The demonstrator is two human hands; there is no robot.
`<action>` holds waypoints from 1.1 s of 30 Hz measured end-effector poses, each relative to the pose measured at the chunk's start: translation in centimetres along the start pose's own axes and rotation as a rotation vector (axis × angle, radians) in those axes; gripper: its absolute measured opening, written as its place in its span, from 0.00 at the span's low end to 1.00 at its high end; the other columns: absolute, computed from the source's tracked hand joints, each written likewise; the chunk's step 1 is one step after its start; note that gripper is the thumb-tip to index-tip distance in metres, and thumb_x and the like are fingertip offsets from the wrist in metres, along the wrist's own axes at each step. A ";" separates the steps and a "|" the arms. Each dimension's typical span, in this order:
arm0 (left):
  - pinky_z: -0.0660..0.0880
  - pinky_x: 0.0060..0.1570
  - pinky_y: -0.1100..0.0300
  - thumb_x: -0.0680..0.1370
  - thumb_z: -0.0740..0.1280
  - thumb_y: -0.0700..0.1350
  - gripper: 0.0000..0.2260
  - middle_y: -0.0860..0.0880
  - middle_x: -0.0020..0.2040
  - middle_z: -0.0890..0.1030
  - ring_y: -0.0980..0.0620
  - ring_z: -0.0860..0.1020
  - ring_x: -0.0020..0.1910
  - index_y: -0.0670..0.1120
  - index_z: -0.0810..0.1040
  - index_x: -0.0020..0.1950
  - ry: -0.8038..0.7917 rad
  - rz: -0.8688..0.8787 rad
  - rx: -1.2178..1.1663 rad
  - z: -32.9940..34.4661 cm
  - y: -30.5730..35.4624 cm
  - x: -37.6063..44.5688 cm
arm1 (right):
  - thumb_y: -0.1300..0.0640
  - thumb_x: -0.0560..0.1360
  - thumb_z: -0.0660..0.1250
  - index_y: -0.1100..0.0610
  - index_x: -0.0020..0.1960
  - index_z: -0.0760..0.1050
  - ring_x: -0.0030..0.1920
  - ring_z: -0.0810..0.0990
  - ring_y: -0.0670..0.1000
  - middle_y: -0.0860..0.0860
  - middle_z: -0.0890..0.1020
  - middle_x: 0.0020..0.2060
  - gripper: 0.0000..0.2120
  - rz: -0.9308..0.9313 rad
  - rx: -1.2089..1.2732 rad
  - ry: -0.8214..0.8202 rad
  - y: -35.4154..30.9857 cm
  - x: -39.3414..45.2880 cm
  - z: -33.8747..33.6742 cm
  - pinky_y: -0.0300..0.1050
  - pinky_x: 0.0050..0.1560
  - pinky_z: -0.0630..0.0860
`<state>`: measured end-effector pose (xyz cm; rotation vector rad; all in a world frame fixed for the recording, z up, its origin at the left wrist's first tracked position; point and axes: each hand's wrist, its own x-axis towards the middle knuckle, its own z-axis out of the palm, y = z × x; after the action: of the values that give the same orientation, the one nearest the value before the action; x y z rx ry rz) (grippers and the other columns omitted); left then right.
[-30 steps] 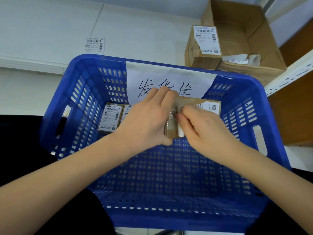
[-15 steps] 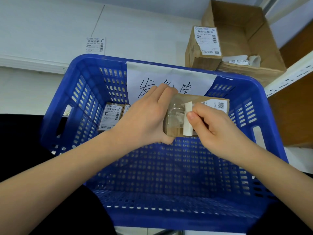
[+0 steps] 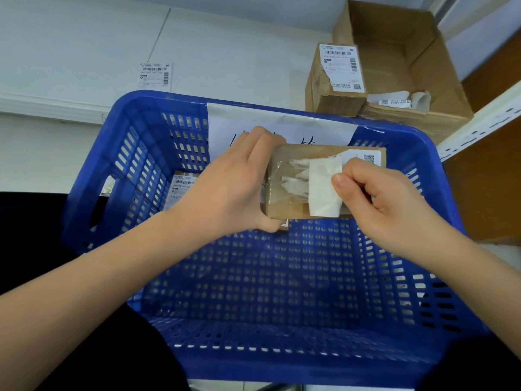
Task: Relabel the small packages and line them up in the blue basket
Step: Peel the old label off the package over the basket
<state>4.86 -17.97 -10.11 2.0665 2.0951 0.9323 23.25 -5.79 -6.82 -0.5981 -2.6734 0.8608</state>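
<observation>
Over the blue basket (image 3: 93, 176) I hold a small brown cardboard package (image 3: 284, 204). My left hand (image 3: 228, 190) grips its left end, fingers over the top edge and thumb under it. My right hand (image 3: 380, 198) pinches the white label (image 3: 324, 190), which is peeled and folded back toward the right; torn white scraps and clear tape stay on the bared cardboard. Part of the label with a QR code still sticks at the package's upper right. A labelled package (image 3: 181, 187) stands against the basket's far wall, partly hidden behind my left hand.
A white paper sign (image 3: 282, 128) with handwriting hangs on the basket's far wall. Behind the basket at the right, a small labelled carton (image 3: 335, 80) leans on an open cardboard box (image 3: 400, 60) holding label strips. A loose label (image 3: 155, 76) is stuck to the wall. A white shelf rail (image 3: 479, 122) runs at right.
My right hand has pulled the label further to the right, baring more of the package's face. The package has risen slightly and my left hand keeps its grip.
</observation>
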 end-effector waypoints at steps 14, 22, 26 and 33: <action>0.78 0.36 0.48 0.62 0.68 0.57 0.37 0.44 0.56 0.72 0.46 0.73 0.53 0.41 0.64 0.65 -0.029 -0.002 0.028 0.1 0.3 -0.3 | 0.39 0.77 0.51 0.53 0.36 0.69 0.34 0.74 0.49 0.49 0.74 0.30 0.21 0.102 -0.006 -0.024 0.2 -1.0 -1.0 0.41 0.32 0.70; 0.70 0.29 0.60 0.60 0.62 0.61 0.41 0.43 0.53 0.70 0.46 0.71 0.51 0.51 0.63 0.72 -0.175 -0.038 0.186 1.1 1.3 -0.5 | 0.49 0.75 0.57 0.54 0.54 0.75 0.38 0.79 0.50 0.46 0.80 0.36 0.14 0.104 0.056 0.001 -1.2 -1.1 -0.3 0.49 0.42 0.74; 0.61 0.29 0.68 0.62 0.62 0.62 0.37 0.44 0.52 0.72 0.48 0.72 0.49 0.53 0.67 0.69 -0.142 -0.055 0.181 0.7 1.3 -0.6 | 0.58 0.76 0.64 0.47 0.50 0.76 0.46 0.79 0.38 0.35 0.80 0.38 0.07 0.232 0.165 0.088 -0.8 -0.4 -0.5 0.31 0.45 0.74; 0.58 0.30 0.71 0.61 0.63 0.62 0.38 0.46 0.52 0.72 0.49 0.73 0.47 0.59 0.64 0.71 -0.116 -0.059 0.174 0.2 1.5 -0.3 | 0.62 0.74 0.67 0.48 0.47 0.78 0.36 0.80 0.38 0.40 0.84 0.36 0.09 0.441 0.613 0.179 -0.7 0.2 -1.0 0.29 0.34 0.74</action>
<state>6.28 -18.27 -9.70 2.0670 2.2338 0.6273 23.24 -5.73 -5.56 -1.0474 -1.9786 1.5677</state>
